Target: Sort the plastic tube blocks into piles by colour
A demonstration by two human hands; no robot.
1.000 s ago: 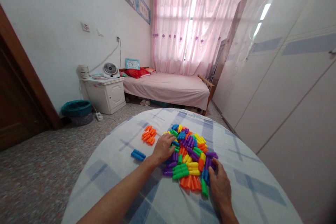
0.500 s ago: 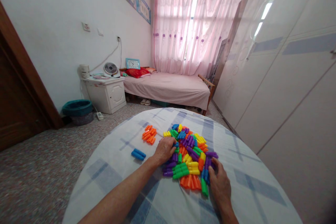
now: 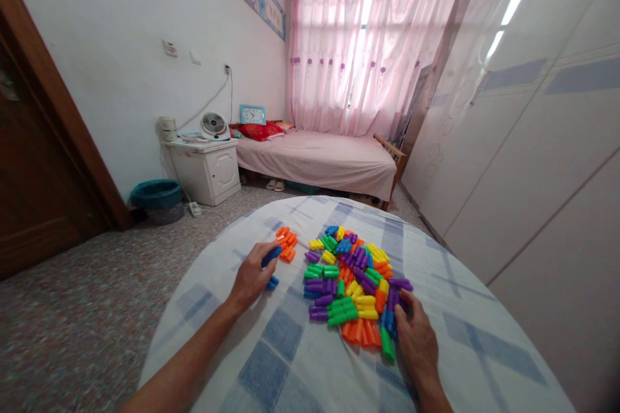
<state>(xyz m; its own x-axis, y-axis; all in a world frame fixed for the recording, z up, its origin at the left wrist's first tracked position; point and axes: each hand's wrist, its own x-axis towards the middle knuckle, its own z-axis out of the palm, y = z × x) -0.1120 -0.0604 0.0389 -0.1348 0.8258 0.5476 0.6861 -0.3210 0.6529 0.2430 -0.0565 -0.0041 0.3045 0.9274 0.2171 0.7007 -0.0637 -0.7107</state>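
Note:
Between the thumb and fingers of my left hand (image 3: 252,276) is a blue plastic building piece (image 3: 271,256). Just below it another blue piece (image 3: 272,282) lies on the cloth, partly covered by that hand. A small group of orange pieces (image 3: 287,244) sits beyond my left fingertips. My right hand (image 3: 419,339) rests at the right edge of the mixed pile, thumb and fingers apart, beside purple pieces (image 3: 393,302) and a green piece (image 3: 387,343). Green pieces (image 3: 343,311), yellow pieces (image 3: 367,307) and orange pieces (image 3: 361,333) form the pile's near side.
The round table wears a blue-and-white checked cloth (image 3: 465,352). Beyond it stand a bed (image 3: 329,155), a white bedside cabinet (image 3: 206,171) with a fan (image 3: 214,126), and a bin (image 3: 157,200). A tall wardrobe (image 3: 523,161) lines the right side.
My left hand has moved left from the pile to the blue pieces, carrying a blue piece. My right hand stays at the pile's right edge. The view has shifted slightly.

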